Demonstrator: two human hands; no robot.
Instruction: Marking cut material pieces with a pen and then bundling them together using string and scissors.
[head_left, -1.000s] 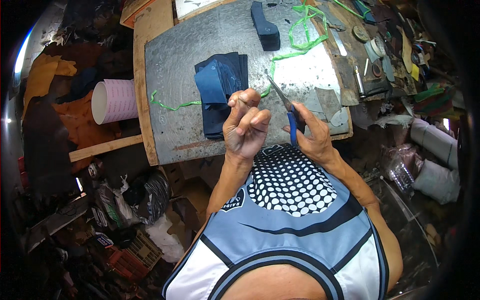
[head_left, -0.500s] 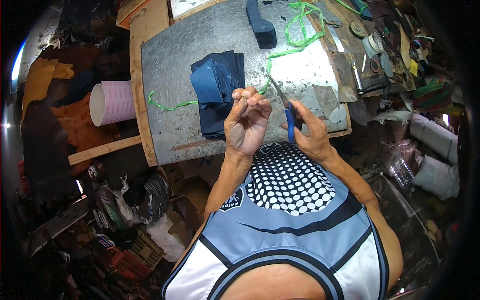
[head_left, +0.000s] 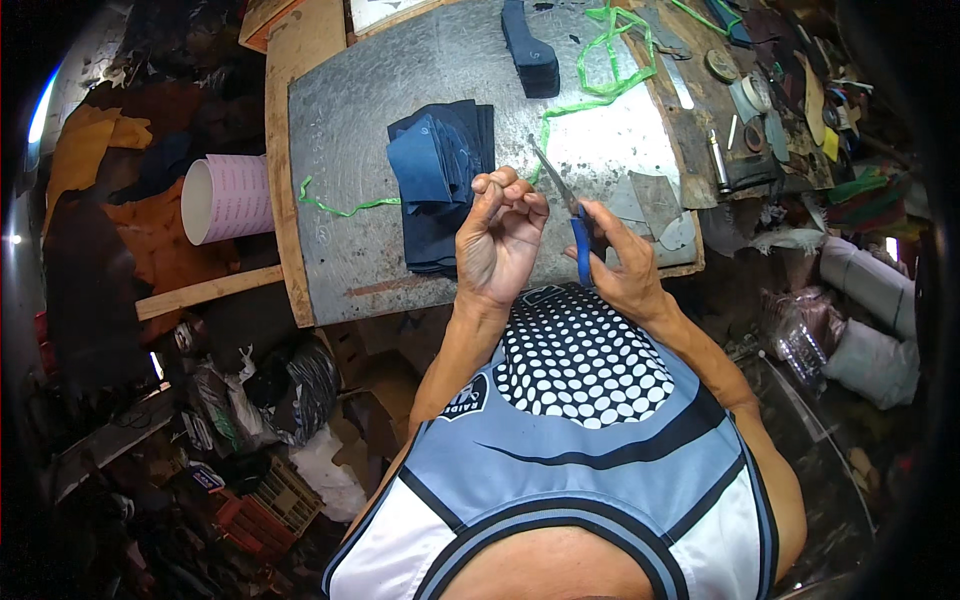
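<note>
Blue-handled scissors are in my right hand, fingers round the handles, blades pointing up and left. My left hand is raised just left of the blades, palm toward me, with thumb and fingers pinched together. A green plastic string runs down to its fingertips; the pinched part is hidden. Behind that hand lies a stack of dark blue cut pieces, with lighter blue pieces on top. The string's loose end comes out from the stack's left side.
The pieces rest on a grey metal-topped table with wooden edges. Another stack of curved blue pieces stands at the far side. A pink-and-white roll sits left of the table. Tape rolls and tools lie on the right-hand bench.
The whole view has shifted slightly. My hands keep nearly the same pose, with the scissors still beside the pinched left fingers.
</note>
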